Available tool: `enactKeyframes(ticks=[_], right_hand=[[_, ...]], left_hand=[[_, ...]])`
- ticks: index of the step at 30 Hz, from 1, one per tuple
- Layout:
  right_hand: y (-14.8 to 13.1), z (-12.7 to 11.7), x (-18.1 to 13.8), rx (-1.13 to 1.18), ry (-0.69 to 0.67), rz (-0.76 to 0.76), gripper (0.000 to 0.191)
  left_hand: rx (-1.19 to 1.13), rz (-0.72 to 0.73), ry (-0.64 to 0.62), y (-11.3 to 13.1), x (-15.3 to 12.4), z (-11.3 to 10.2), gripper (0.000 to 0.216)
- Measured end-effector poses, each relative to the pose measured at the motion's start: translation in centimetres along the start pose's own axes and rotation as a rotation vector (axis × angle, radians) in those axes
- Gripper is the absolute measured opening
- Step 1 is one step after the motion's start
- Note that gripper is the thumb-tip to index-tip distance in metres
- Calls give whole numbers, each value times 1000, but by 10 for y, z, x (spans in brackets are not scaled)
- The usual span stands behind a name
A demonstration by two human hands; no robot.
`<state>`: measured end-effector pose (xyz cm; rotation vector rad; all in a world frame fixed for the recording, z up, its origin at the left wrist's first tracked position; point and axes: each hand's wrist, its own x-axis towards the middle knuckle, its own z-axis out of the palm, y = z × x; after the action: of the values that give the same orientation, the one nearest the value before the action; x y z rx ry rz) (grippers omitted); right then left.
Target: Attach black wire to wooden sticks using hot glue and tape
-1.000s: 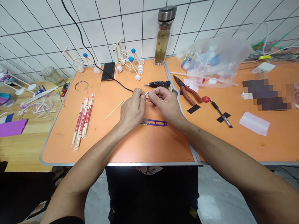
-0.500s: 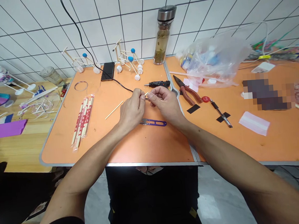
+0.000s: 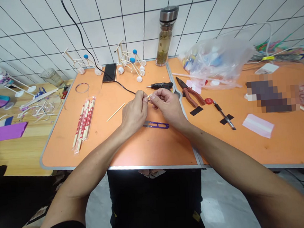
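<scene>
The table (image 3: 133, 146) is showing plain orange, the thread snips (image 3: 156, 125) purple, the pliers (image 3: 191, 94) red-handled, the small stick (image 3: 148, 95) pale, the wrapped chopsticks (image 3: 84, 123) red-and-white, the wall tiles (image 3: 131, 11) white with dark gridlines.

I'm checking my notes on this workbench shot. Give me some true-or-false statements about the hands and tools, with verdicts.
The left hand and right hand both pinch a small pale stick. True.
The purple snips are in the right hand. False: they lie on the orange table below the hands.
The red-handled pliers lie right of the hands. True.
The bottle lies on its side. False: it stands upright by the tiled wall.
</scene>
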<state>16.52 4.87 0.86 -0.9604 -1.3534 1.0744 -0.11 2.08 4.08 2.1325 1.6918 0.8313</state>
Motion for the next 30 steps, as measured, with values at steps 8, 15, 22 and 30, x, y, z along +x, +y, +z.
enactKeyframes(ticks=[8, 15, 22, 30], right_hand=[[-4, 2, -1, 9, 12, -1, 51], [-6, 2, -2, 16, 8, 11, 47], [-3, 1, -1, 17, 10, 5, 52], [-2, 2, 0, 23, 26, 5, 59]], left_hand=[[45, 3, 4, 4, -2, -1, 19], [10, 6, 23, 3, -2, 0, 17], [-32, -11, 45, 0, 0, 0, 15], [-36, -5, 33, 2, 0, 0, 15]])
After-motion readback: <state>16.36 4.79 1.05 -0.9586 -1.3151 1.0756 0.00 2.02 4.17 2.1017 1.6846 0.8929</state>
